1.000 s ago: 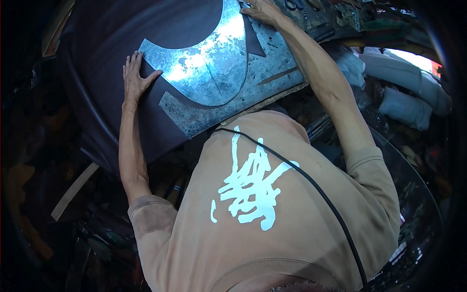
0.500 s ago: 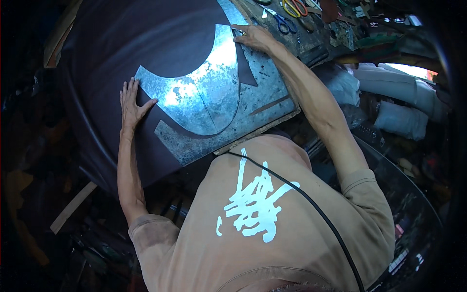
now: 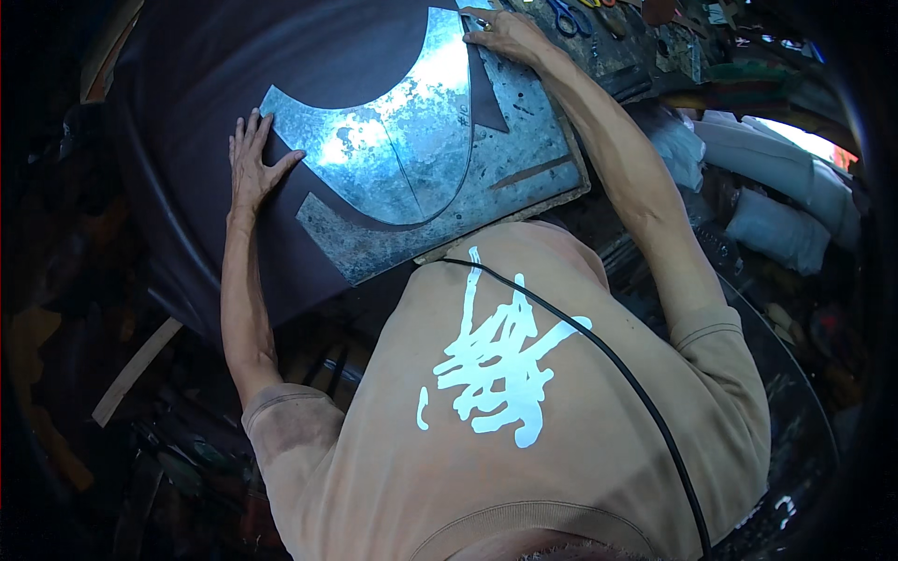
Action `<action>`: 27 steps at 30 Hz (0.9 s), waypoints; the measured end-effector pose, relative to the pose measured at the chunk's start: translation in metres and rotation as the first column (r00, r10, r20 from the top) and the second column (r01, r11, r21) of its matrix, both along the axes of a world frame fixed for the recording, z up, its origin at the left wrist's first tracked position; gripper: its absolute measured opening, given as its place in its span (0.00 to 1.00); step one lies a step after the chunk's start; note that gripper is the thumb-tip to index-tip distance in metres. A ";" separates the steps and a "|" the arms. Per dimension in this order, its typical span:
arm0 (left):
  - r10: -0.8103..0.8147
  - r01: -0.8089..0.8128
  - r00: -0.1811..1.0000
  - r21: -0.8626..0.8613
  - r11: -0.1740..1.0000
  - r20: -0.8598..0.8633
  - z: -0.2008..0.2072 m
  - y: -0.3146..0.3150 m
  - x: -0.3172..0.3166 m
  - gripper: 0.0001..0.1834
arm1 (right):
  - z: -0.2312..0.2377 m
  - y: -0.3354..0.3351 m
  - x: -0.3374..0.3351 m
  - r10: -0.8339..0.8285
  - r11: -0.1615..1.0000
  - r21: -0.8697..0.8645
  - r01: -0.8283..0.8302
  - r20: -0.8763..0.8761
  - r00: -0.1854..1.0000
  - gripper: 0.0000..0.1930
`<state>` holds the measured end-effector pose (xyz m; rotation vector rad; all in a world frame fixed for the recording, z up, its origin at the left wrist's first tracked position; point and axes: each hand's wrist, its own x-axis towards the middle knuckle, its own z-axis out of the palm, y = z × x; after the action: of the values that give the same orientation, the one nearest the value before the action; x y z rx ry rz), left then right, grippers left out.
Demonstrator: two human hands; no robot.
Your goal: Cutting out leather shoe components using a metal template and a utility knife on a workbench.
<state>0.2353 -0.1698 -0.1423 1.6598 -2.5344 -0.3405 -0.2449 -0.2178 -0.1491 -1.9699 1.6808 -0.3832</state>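
Observation:
A shiny sheet-metal template (image 3: 383, 145), curved like a broad crescent, lies on a dark brown sheet of leather or similar material (image 3: 224, 56). My left hand (image 3: 254, 166) rests flat and open on the brown sheet, its fingertips and thumb at the template's left edge. At the template's upper right tip is my right hand (image 3: 508, 35), fingers bent and closed around a small shiny thing too small to make out. Beneath the brown sheet shows a worn, scratched metal work plate (image 3: 533, 131). Part of the brown sheet reaches past the template's outer curve.
Scissors (image 3: 569, 17) with blue handles lie on the cluttered bench beyond my right forearm. Plastic-wrapped white bundles (image 3: 776, 229) are stacked at the right. A black cable (image 3: 599, 351) runs over my shirt from the work plate's edge. A pale strip (image 3: 136, 372) sits low at the left.
The view has shifted, so the template, work plate and both hands appear higher in the picture. Both hands keep nearly the same places along the template.

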 end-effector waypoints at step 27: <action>-0.040 0.026 0.981 0.076 0.997 0.188 0.043 -0.009 -0.024 0.49 | 0.105 0.004 0.001 -0.118 0.985 0.106 0.137 -0.168 0.979 0.27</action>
<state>0.2117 -0.1785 -0.0989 1.7559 -2.7196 -0.2946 -0.2440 -0.2133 -0.0445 -1.8558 1.8928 -0.1695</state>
